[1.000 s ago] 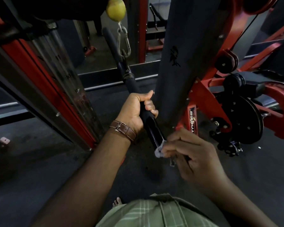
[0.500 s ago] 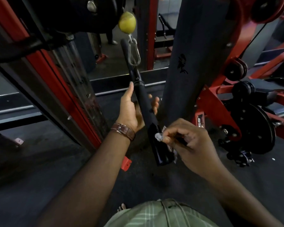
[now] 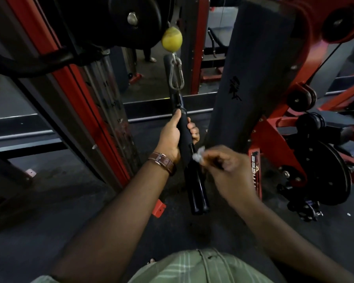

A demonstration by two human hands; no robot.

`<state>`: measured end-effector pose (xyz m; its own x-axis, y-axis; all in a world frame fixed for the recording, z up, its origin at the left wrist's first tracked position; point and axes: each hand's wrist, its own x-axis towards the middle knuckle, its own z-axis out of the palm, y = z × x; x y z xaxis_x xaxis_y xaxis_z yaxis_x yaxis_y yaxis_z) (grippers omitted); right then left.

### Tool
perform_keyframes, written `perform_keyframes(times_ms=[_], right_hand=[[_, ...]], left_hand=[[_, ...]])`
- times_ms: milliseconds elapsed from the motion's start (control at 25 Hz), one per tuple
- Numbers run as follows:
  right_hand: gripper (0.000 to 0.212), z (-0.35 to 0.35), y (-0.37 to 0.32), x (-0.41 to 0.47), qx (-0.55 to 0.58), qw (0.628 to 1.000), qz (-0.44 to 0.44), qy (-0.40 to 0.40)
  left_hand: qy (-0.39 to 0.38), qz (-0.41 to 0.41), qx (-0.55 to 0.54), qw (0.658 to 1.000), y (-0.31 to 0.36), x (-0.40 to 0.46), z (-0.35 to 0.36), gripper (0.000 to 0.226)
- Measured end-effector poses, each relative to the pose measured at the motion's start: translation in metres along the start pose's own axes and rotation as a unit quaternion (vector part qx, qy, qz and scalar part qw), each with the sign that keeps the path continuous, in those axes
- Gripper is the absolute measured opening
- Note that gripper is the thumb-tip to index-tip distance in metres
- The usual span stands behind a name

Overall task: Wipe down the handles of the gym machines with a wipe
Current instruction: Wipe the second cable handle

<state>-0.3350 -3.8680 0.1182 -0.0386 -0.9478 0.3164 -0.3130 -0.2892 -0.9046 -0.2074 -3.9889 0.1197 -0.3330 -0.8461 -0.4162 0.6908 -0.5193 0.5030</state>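
Gripping handle (image 3: 185,137), left hand (image 3: 172,137); right hand (image 3: 229,170) pinches wipe (image 3: 198,155).

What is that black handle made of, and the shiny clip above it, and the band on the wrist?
The handle looks like glossy black plastic or rubber at its lower end, since light glints off it; its upper part looks matte, maybe foam. The clip seems bare metal, silvery and shiny. The wrist band looks like brown leather with pale stitching and a metal buckle.

Handle (image 3: 185,139) hanging from clip (image 3: 176,73) under ball (image 3: 171,41), left hand (image 3: 173,139) around its upper part, right hand (image 3: 229,170) with wipe (image 3: 198,155) just right of it, post (image 3: 251,68) behind
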Motion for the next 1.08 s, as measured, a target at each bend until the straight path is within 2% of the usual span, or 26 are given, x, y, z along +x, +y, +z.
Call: perform_keyframes(times_ms=[120,240,320,360,480,560,600,640,720,800,880,960,1000,1080], right_hand=[[0.015,0.014,-0.006,0.046,-0.095,0.992,-0.081,0.028],[0.012,0.001,-0.023,0.023,-0.164,0.972,-0.153,-0.075],[0.012,-0.013,-0.037,-0.001,-0.227,0.939,-0.178,-0.187],[0.012,-0.013,-0.041,0.002,-0.259,0.924,-0.181,-0.216],[0.017,0.014,-0.050,0.049,-0.368,0.893,-0.167,-0.196],[0.023,0.025,-0.059,0.059,-0.412,0.875,-0.134,-0.215],[0.024,0.022,-0.064,0.048,-0.427,0.858,-0.157,-0.238],[0.025,0.015,-0.074,0.031,-0.445,0.830,-0.176,-0.287],[0.027,-0.004,-0.086,0.005,-0.441,0.796,-0.186,-0.371],[0.025,-0.005,-0.083,0.027,-0.456,0.787,-0.207,-0.360],[0.019,0.007,-0.072,0.059,-0.463,0.816,-0.188,-0.291],[0.019,0.014,-0.063,0.066,-0.458,0.831,-0.179,-0.259],[0.020,0.011,-0.060,0.058,-0.453,0.830,-0.181,-0.270],[0.029,0.002,-0.071,0.027,-0.445,0.800,-0.212,-0.343]], left_hand=[[0.022,0.005,0.032,0.999,-0.004,-0.004,0.005,0.037],[0.031,0.004,-0.004,0.999,-0.001,-0.008,0.001,0.035],[0.024,0.013,0.000,1.000,-0.001,-0.012,-0.004,0.033],[0.025,0.018,0.005,1.000,-0.001,-0.014,-0.006,0.032],[0.023,0.002,0.092,0.996,0.001,-0.022,-0.008,0.043],[0.023,-0.008,0.094,0.995,0.002,-0.028,-0.006,0.044],[0.024,-0.011,0.070,0.997,0.004,-0.028,-0.005,0.040],[0.022,-0.015,0.047,0.999,0.004,-0.027,-0.006,0.036],[0.014,-0.006,0.036,0.999,0.001,-0.029,-0.004,0.033],[0.013,0.004,0.039,0.999,-0.002,-0.031,-0.004,0.032],[0.009,0.007,0.064,0.998,0.001,-0.036,-0.006,0.033],[0.016,0.000,0.081,0.997,0.004,-0.039,-0.008,0.034],[0.028,-0.003,0.071,0.997,0.005,-0.037,-0.008,0.033],[0.033,0.001,0.039,0.999,0.002,-0.035,-0.004,0.031]])
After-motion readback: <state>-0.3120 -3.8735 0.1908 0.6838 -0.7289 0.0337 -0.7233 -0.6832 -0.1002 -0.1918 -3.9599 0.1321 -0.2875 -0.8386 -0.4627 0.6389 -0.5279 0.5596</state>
